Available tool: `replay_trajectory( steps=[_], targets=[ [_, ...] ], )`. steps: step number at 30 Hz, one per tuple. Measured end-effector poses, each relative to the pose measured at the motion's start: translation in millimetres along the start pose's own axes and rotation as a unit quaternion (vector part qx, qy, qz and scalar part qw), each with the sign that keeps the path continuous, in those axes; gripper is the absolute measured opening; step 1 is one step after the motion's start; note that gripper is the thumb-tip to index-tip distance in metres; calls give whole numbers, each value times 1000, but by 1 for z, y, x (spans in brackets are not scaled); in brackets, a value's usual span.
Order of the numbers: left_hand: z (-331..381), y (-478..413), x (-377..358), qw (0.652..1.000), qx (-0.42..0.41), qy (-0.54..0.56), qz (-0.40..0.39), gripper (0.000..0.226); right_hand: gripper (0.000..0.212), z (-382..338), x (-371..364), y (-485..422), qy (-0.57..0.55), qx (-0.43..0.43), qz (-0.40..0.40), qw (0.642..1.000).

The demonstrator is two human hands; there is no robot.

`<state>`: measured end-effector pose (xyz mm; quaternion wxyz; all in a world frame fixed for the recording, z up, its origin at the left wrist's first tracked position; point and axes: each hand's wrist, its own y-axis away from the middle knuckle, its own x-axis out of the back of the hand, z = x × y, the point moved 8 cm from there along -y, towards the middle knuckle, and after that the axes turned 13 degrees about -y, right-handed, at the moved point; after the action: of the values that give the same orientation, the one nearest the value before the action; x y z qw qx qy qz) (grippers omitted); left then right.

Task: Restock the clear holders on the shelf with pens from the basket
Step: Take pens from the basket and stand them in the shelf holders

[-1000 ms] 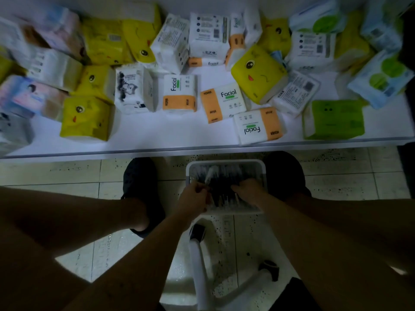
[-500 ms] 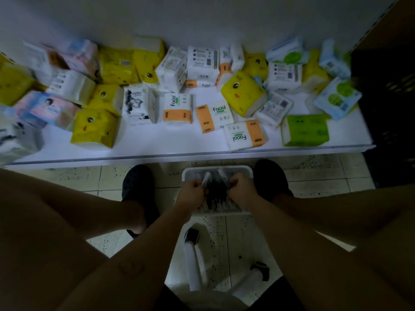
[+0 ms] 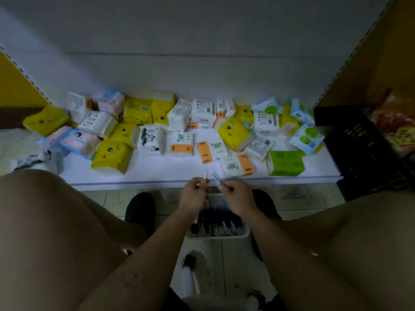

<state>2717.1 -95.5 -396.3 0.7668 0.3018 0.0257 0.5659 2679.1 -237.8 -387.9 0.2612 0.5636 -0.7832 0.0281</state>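
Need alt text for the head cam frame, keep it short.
A person's left hand holds a pen and their right hand a second pen, just above a basket of pens on the floor between their shoes. Ahead, a low white shelf is strewn with tissue packs; no clear holders are visible.

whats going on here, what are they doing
A person faces a low shelf. The left hand grips a pen and the right hand grips a second pen, both held above the basket on the floor, which has more pens in it. The shelf carries tissue packs; no clear holders are in view, so neither pen is placed yet.
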Motion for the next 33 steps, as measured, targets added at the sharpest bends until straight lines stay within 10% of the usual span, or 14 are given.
replay_trajectory(
  steps=[16, 22, 33],
  targets=[
    [175, 48, 65, 960, -276, -8, 41, 17, 22, -170, 81, 16, -132, 210, 132, 960],
    [252, 94, 103, 917, -393, -18, 56, 34, 65, -248, 106, 34, -178, 319, 91, 927],
    [358, 167, 154, 846, -516, -79, 107, 30, 48, -363, 158, 68, -172, 428, 86, 883]
  ],
)
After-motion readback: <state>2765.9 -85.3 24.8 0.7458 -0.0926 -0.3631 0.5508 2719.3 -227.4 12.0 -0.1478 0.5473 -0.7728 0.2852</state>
